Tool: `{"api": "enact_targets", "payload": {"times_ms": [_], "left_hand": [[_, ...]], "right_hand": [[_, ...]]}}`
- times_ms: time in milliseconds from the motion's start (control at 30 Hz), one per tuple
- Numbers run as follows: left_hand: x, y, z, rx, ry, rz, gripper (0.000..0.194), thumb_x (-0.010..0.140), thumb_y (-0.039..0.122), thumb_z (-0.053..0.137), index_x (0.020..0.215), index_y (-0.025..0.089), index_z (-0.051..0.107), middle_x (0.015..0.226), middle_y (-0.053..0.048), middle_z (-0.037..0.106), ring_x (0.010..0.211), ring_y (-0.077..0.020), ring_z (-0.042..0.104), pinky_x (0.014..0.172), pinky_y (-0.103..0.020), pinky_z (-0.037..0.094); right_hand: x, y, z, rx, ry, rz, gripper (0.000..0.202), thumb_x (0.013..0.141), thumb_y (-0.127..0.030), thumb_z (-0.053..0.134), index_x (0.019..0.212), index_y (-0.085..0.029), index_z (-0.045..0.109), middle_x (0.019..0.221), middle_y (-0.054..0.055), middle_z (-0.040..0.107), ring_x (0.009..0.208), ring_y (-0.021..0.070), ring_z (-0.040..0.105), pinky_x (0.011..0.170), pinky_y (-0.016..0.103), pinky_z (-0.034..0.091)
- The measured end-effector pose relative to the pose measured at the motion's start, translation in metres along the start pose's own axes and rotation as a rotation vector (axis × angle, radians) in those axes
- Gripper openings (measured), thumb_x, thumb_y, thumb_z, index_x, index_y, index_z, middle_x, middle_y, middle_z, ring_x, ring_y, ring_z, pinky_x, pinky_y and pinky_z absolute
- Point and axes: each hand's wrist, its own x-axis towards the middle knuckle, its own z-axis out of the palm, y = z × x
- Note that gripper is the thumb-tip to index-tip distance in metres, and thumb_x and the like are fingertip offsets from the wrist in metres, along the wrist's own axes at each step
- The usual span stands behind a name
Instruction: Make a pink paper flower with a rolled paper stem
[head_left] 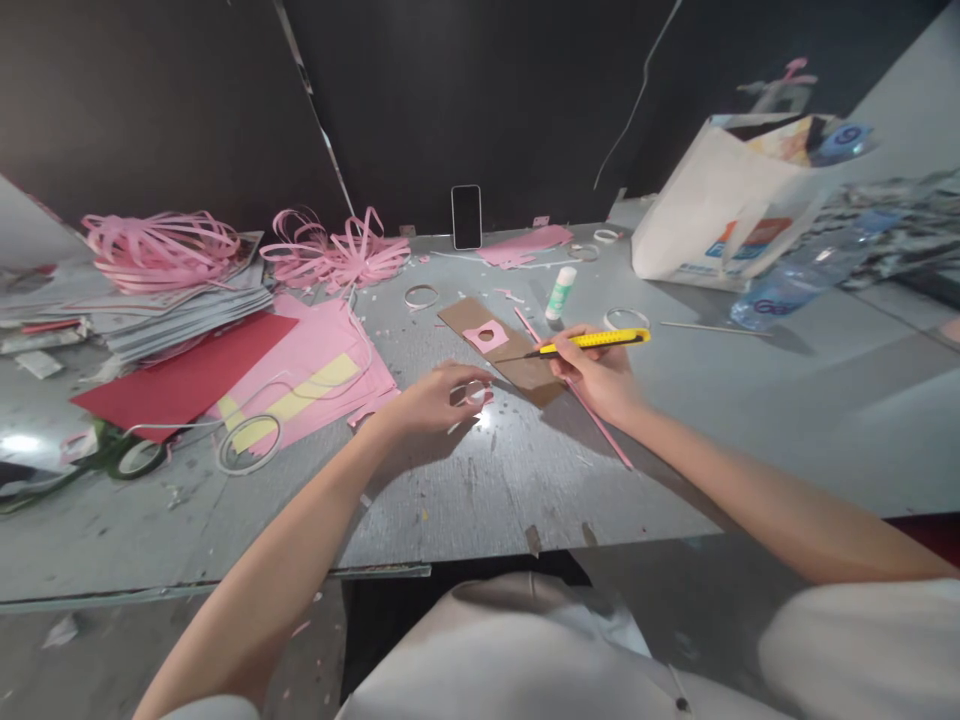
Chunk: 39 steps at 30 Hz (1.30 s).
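Observation:
My right hand [600,370] is closed around a yellow box cutter [592,342], its thin blade pointing left over a brown cardboard strip [536,380]. On that strip lies a small pink paper piece [498,338] with a round hole cut in it. My left hand [439,395], at the strip's near left side, pinches a small pale round piece [475,392] between thumb and fingers; its material is hard to make out. A thin pink stick [600,425] runs diagonally under my right hand. Beyond it a glue stick [560,292] stands upright.
To the left are pink paper sheets [307,350], a red sheet [187,375], green-handled scissors [124,450] and curled pink paper strips [341,250]. A phone [466,217] leans at the back. A white bag [697,215] and a plastic bottle [806,270] are on the right.

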Motion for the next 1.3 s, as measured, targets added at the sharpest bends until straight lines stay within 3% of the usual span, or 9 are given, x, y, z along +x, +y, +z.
{"api": "enact_targets", "payload": {"times_ms": [100, 267, 433, 700, 967, 1133, 1300], "left_hand": [[0.001, -0.003, -0.003, -0.100, 0.063, -0.062, 0.036, 0.101, 0.039, 0.068, 0.133, 0.025, 0.076, 0.136, -0.012, 0.076, 0.119, -0.0260, 0.072, 0.100, -0.036, 0.055], [0.006, -0.012, -0.002, -0.168, 0.138, -0.082, 0.030, 0.108, 0.042, 0.059, 0.119, 0.026, 0.082, 0.123, -0.010, 0.082, 0.114, -0.0241, 0.075, 0.099, -0.035, 0.054], [0.007, -0.015, 0.003, -0.220, 0.086, -0.148, 0.032, 0.103, 0.043, 0.066, 0.122, 0.024, 0.081, 0.110, -0.011, 0.084, 0.105, -0.0261, 0.077, 0.095, -0.038, 0.056], [0.008, -0.020, 0.000, -0.216, 0.058, -0.067, 0.037, 0.099, 0.034, 0.070, 0.135, 0.025, 0.076, 0.116, -0.010, 0.083, 0.104, -0.0229, 0.077, 0.095, -0.036, 0.055], [0.009, -0.019, 0.001, -0.198, 0.047, -0.061, 0.036, 0.099, 0.035, 0.070, 0.133, 0.025, 0.076, 0.116, -0.009, 0.083, 0.106, -0.0247, 0.076, 0.097, -0.037, 0.054], [0.010, -0.018, 0.003, -0.167, 0.063, -0.087, 0.035, 0.103, 0.038, 0.065, 0.132, 0.022, 0.076, 0.110, -0.009, 0.084, 0.099, -0.0238, 0.075, 0.091, -0.037, 0.053], [0.013, -0.024, 0.007, -0.176, 0.064, -0.046, 0.034, 0.099, 0.038, 0.071, 0.127, 0.021, 0.077, 0.109, -0.009, 0.083, 0.099, -0.0225, 0.076, 0.091, -0.036, 0.054]], "right_hand": [[0.000, 0.001, 0.000, 0.009, 0.007, -0.004, 0.032, 0.083, -0.053, 0.093, 0.089, -0.028, 0.075, 0.097, 0.003, 0.081, 0.060, 0.0125, 0.061, 0.048, 0.027, 0.044], [0.000, 0.001, 0.001, 0.008, -0.007, -0.010, 0.030, 0.085, -0.053, 0.092, 0.089, -0.028, 0.076, 0.097, 0.003, 0.081, 0.061, 0.0127, 0.061, 0.051, 0.027, 0.047], [0.001, 0.001, 0.001, 0.020, -0.023, -0.018, 0.030, 0.086, -0.053, 0.092, 0.088, -0.028, 0.075, 0.098, 0.003, 0.082, 0.062, 0.0123, 0.060, 0.052, 0.027, 0.048], [-0.001, 0.001, 0.002, 0.030, -0.045, -0.026, 0.028, 0.090, -0.051, 0.090, 0.089, -0.026, 0.076, 0.104, 0.005, 0.083, 0.062, 0.0108, 0.059, 0.053, 0.027, 0.047], [0.000, 0.003, 0.001, 0.005, -0.050, -0.039, 0.031, 0.089, -0.054, 0.089, 0.088, -0.026, 0.074, 0.103, 0.005, 0.083, 0.060, 0.0117, 0.058, 0.052, 0.029, 0.046], [0.001, 0.001, 0.001, 0.063, -0.041, -0.062, 0.026, 0.092, -0.047, 0.088, 0.088, -0.027, 0.072, 0.095, 0.004, 0.082, 0.057, 0.0123, 0.055, 0.050, 0.031, 0.038], [0.001, -0.002, -0.002, 0.117, -0.008, -0.051, 0.036, 0.081, -0.049, 0.095, 0.083, -0.029, 0.065, 0.081, 0.004, 0.078, 0.057, 0.0180, 0.058, 0.047, 0.033, 0.036]]}}
